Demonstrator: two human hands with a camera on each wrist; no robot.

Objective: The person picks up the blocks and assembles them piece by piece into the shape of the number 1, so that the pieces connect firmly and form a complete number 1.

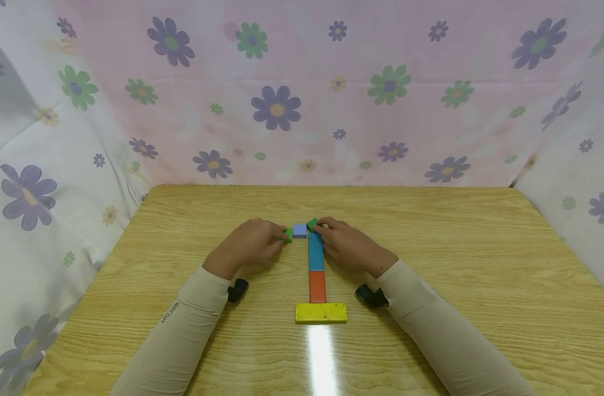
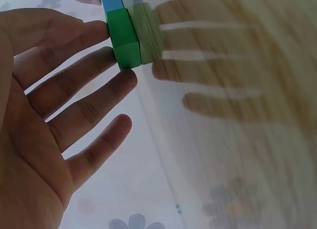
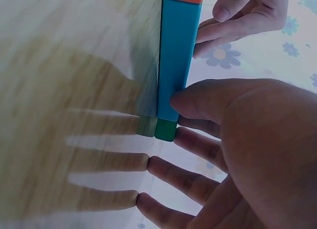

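Observation:
My left hand [image 1: 254, 239] holds a small green block [image 1: 288, 236] by its fingertips at the left of the group. In the left wrist view, the other fingers of my left hand [image 2: 74, 95] are spread below that green block [image 2: 124, 38]. A lilac-blue block [image 1: 299, 230] lies just right of it. My right hand [image 1: 351, 245] pinches a second green block [image 1: 312, 224], turned at an angle, at the far end of a long blue block [image 1: 315, 253]. In the right wrist view, the thumb reaches over the blue block [image 3: 179, 56] near the green one [image 3: 165, 130].
A red-orange block [image 1: 317, 286] continues the blue block toward me, and a yellow bar [image 1: 321, 313] lies crosswise at its near end. All rest on a wood-grain table [image 1: 430, 231]. A flowered cloth [image 1: 311, 82] hangs behind and at both sides.

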